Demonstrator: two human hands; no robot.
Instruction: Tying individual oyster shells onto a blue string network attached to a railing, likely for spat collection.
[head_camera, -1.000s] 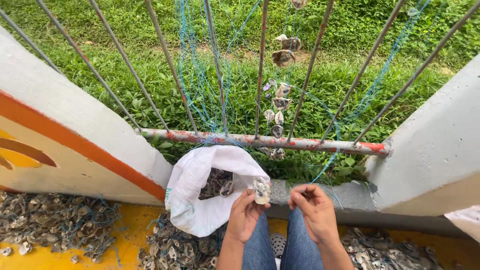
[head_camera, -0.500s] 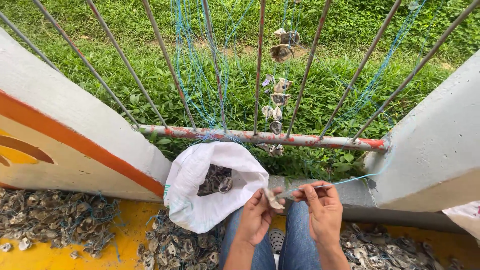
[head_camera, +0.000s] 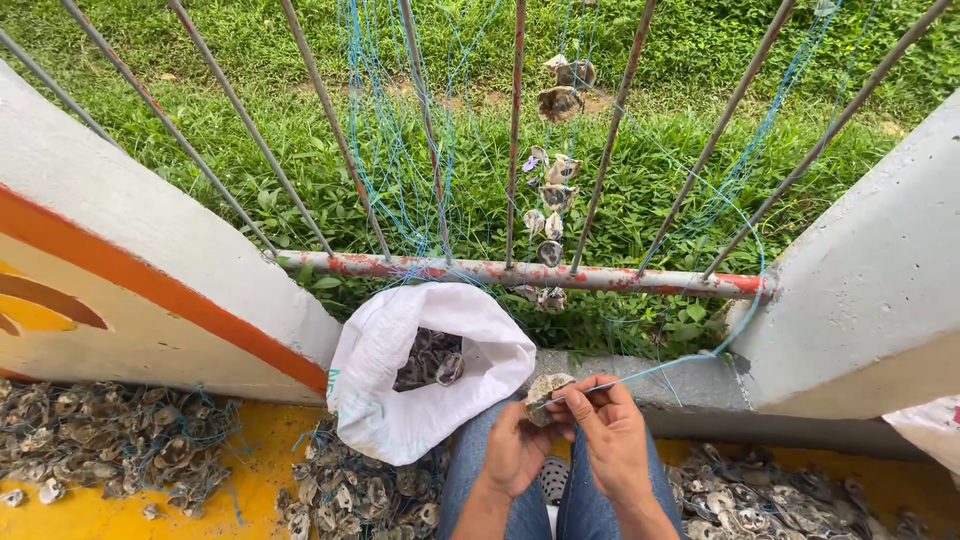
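In front of me a rusty horizontal rail carries thin slanted metal bars up and away. Beyond the rail lies bright green grass in even daylight. Left of the rail a white concrete wall slopes down, edged with an orange stripe; right of it stands a grey-white concrete pillar. Below the rail runs a grey ledge, and under that, nearest me, the floor is painted yellow
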